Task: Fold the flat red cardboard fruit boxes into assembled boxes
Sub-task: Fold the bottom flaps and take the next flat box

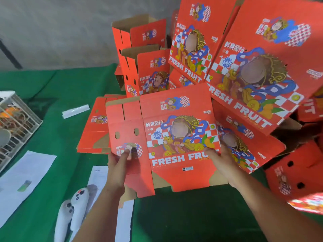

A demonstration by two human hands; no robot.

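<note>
Right now you hold one flat red box [176, 137] up over the green table [57, 88], printed face toward you, both hands at its lower part. Your left hand [120, 165] pinches the narrow side panel, thumb pressed on the small round logo beneath the two oval holes, the other fingers hidden behind the card. Your right hand [222, 163] grips the lower right edge of the large panel beside the "FRESH FRUIT" lettering, thumb on the front (the remaining fingers are out of sight behind it).

Behind the box, a low stack of flat blanks [94, 130] lies on the cloth to the left. Further back, two partly opened boxes [139, 55] stand upright with their brown insides showing. To the right, more red boxes [262, 67] lean in a loose pile.

On the table at left you have a white wire basket [19, 116], a small white roll [76, 111], sheets of paper [26, 177], and two white controllers [75, 205] lying near your left forearm.
</note>
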